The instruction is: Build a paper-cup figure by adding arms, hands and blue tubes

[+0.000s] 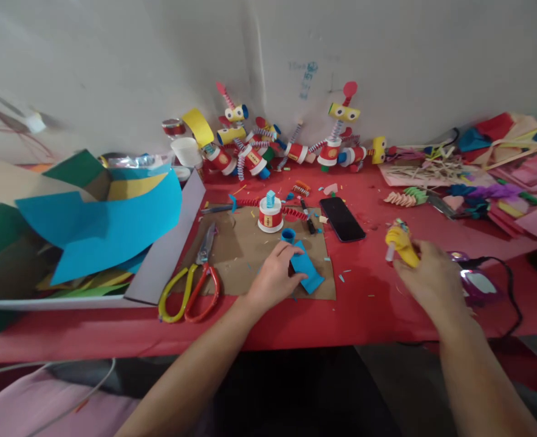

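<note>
My left hand (pixel 273 276) rests on a brown cardboard sheet (pixel 245 255), fingers closed on a strip of blue paper (pixel 305 267) whose far end is rolled into a small tube. My right hand (pixel 432 279) is closed round a yellow glue gun (pixel 400 243), held a little above the red table to the right of the cardboard. A small paper-cup figure (pixel 270 213) with red spring arms stands at the far edge of the cardboard.
Scissors (pixel 195 282) with yellow and red handles lie left of my left hand. A black phone (pixel 342 218) lies behind the cardboard. A box of coloured paper sheets (pixel 90 224) fills the left. Several finished cup figures (pixel 291 142) line the wall. Paper scraps cover the right.
</note>
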A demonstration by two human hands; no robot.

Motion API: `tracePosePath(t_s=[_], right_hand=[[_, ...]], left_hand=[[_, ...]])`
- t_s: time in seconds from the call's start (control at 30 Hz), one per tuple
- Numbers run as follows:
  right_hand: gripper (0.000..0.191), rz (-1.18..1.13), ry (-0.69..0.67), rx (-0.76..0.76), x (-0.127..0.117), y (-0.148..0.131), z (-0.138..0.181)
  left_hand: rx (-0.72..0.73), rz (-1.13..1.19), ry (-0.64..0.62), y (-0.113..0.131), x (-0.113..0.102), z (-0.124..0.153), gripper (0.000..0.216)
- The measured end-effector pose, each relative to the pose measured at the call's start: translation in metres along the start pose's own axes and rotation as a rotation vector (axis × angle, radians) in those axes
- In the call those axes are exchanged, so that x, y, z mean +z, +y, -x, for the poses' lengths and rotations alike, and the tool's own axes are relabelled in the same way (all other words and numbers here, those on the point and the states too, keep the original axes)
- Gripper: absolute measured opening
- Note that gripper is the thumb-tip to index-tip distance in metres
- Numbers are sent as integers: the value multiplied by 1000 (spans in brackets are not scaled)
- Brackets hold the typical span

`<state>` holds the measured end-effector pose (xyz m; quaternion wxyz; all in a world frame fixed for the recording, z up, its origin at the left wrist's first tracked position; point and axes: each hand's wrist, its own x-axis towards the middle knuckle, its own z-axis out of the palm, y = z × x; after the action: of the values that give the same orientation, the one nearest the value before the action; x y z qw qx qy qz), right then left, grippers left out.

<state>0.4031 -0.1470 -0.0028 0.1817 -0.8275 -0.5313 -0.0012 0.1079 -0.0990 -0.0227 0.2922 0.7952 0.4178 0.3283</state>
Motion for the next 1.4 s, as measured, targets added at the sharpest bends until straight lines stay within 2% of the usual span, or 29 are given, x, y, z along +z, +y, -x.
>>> tracePosePath(t_s=[0.07,0.13,0.2,0.27,0.37,0.53,0.8,1.03,1.4], right_hand=[[32,-208,-118,24,-13,-4,18],[35,-470,-374,-26,-21,-10,42],[38,-574,-556,-92,-23,-19,67],[39,-575,-622,-135,-22,-28,86],[42,-523,-622,-185,-18,-37,99],[49,-471,-601,-255,-16,-39,100],[48,-488,-665,-258,-15,-32,101],[53,-446,-543,-309,-20,-44,98],[56,-440,-543,-307,-21,-47,99]], left_hand=[[-26,-20,-28,0,1,0,43],[-42,-28,-59,-1,1,0,46],[-49,-35,-84,-1,3,0,48],[-47,-49,-102,-3,4,1,49],[-37,-72,-110,-4,5,2,50],[-13,-80,-119,-6,5,1,50],[-23,-83,-117,-5,6,1,49],[-26,-90,-132,-3,5,-1,49],[-62,-42,-141,-2,5,0,47]])
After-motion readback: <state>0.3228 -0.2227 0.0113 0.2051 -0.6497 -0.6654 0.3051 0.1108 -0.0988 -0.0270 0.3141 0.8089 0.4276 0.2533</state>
